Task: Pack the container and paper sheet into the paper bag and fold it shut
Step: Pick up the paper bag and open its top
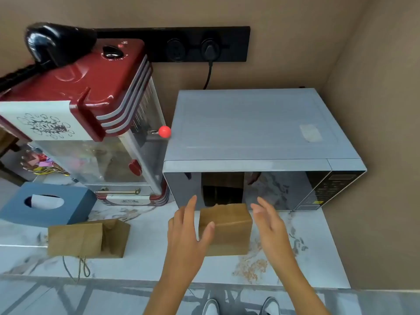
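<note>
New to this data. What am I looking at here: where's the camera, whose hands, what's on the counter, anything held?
There is no robot. One camera sits on a person's head and looks down, so the two bare arms coming up from the bottom edge are the wearer's own. The left hand and right hand are open on either side of a small brown paper bag standing on the marble counter. The left thumb lies across the bag's front; the right hand looks clear of it. Neither hand grips anything. Behind the bag is a silver microwave. To the left are a second paper bag lying on its side, a blue tissue box and a red popcorn machine.
</note>
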Demonstrator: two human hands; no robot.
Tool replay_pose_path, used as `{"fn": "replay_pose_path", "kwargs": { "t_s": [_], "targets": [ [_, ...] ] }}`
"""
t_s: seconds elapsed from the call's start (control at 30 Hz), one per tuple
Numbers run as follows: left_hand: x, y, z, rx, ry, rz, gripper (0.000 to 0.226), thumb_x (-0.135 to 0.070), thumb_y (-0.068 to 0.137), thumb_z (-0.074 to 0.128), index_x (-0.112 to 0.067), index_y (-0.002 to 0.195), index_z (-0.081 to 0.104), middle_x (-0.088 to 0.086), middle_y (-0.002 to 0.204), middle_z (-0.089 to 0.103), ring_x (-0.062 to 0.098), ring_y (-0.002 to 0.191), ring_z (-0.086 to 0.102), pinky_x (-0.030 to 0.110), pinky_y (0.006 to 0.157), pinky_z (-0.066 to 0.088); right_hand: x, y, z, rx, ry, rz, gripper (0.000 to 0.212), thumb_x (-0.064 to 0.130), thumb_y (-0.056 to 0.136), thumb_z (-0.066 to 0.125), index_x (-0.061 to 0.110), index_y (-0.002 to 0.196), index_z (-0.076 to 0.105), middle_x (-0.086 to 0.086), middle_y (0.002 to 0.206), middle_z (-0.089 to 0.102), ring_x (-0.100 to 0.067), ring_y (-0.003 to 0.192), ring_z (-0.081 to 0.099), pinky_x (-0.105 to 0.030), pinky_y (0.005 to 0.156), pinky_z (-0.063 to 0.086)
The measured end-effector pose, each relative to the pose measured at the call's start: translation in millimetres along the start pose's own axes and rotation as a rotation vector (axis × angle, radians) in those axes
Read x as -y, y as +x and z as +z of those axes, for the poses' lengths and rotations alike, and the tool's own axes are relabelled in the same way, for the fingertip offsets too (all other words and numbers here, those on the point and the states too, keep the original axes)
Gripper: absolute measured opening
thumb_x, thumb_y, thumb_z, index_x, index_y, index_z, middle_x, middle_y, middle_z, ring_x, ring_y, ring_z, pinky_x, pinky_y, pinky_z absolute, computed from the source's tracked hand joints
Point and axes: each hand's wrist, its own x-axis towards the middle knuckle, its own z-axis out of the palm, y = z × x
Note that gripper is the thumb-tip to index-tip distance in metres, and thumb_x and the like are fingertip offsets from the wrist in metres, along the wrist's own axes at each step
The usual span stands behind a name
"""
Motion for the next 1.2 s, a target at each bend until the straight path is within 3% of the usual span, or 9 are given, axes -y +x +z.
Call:
{"fn": "replay_pose_path", "kwargs": {
  "t_s": [0.17,0.3,0.53,0.63,0.8,0.9,1.03,1.13,1.2],
  "targets": [
    [1,12,6,0.043,0.0,-0.166,0.062,-0.049,0.091,0.056,-0.033,0.145,0.032,-0.001,0.12,0.061,0.019,0.106,0.058,0.038,0.088,0.056,-12,20,9,0.05,0.188,0.229,0.035,0.026,0.101,0.045,0.02,0.135,0.055,-0.001,0.136,0.059,-0.014,0.124,0.052,-0.033,0.109,0.037],
    [1,12,7,0.065,-0.071,-0.155,0.054,-0.04,0.092,0.06,-0.033,0.141,0.039,-0.009,0.095,0.06,0.006,0.084,0.057,0.028,0.073,0.048,-19,13,11,0.022,0.401,0.33,0.031,0.014,0.103,0.041,0.018,0.116,0.07,-0.013,0.12,0.068,-0.029,0.112,0.062,-0.044,0.104,0.045],
    [-8,2,11,0.023,-0.227,-0.138,0.05,-0.031,0.089,0.066,-0.029,0.135,0.047,-0.006,0.113,0.059,0.013,0.078,0.063,0.035,0.077,0.055,-4,-8,3,0.038,0.831,0.35,0.024,0.0,0.099,0.043,-0.002,0.088,0.064,-0.017,0.085,0.064,-0.027,0.074,0.06,-0.038,0.066,0.047],
    [-18,-3,13,0.116,-0.299,-0.137,0.073,-0.051,0.08,0.067,-0.038,0.143,0.031,-0.012,0.123,0.048,0.004,0.088,0.059,0.021,0.074,0.048,1,-15,6,0.046,0.885,0.334,0.01,-0.007,0.092,0.054,0.0,0.087,0.06,-0.014,0.076,0.06,-0.024,0.07,0.056,-0.038,0.068,0.047],
    [-28,-8,14,0.286,-0.483,-0.117,0.114,-0.068,0.06,0.074,-0.047,0.149,0.006,-0.017,0.148,0.03,0.005,0.135,0.038,0.031,0.11,0.039,7,-24,8,0.17,0.937,0.256,0.017,-0.008,0.079,0.064,0.0,0.093,0.059,-0.013,0.071,0.062,-0.021,0.065,0.059,-0.032,0.063,0.054],
    [-32,-9,12,0.373,-0.573,-0.111,0.107,-0.058,0.064,0.078,-0.053,0.145,0.008,-0.034,0.13,0.054,-0.005,0.123,0.053,0.021,0.099,0.049,4,-28,11,0.249,0.878,0.249,0.025,-0.007,0.078,0.068,-0.003,0.101,0.06,-0.015,0.077,0.071,-0.024,0.073,0.069,-0.033,0.066,0.058],
    [-26,-10,3,0.461,-0.745,-0.22,0.099,-0.047,0.07,0.08,-0.053,0.142,0.013,-0.014,0.132,0.063,0.001,0.119,0.06,0.024,0.094,0.052,1,-31,14,0.306,0.896,0.221,0.031,-0.004,0.085,0.067,-0.008,0.114,0.06,-0.031,0.105,0.07,-0.038,0.097,0.069,-0.041,0.08,0.057],
    [-25,-13,-6,0.5,-0.837,-0.304,0.046,-0.028,0.089,0.067,-0.052,0.123,0.047,-0.018,0.118,0.073,0.002,0.109,0.067,0.025,0.087,0.051,-2,-33,16,0.361,0.945,0.21,0.036,0.0,0.088,0.066,-0.012,0.12,0.055,-0.037,0.116,0.063,-0.045,0.108,0.063,-0.047,0.088,0.054],
    [-25,-11,-12,0.489,-0.827,-0.344,0.037,-0.019,0.098,0.053,-0.052,0.108,0.064,-0.015,0.104,0.077,0.006,0.1,0.07,0.028,0.085,0.054,-2,-34,15,0.346,0.952,0.198,0.033,-0.001,0.089,0.064,-0.01,0.119,0.058,-0.036,0.115,0.065,-0.044,0.105,0.064,-0.046,0.086,0.054]
  ]
}}
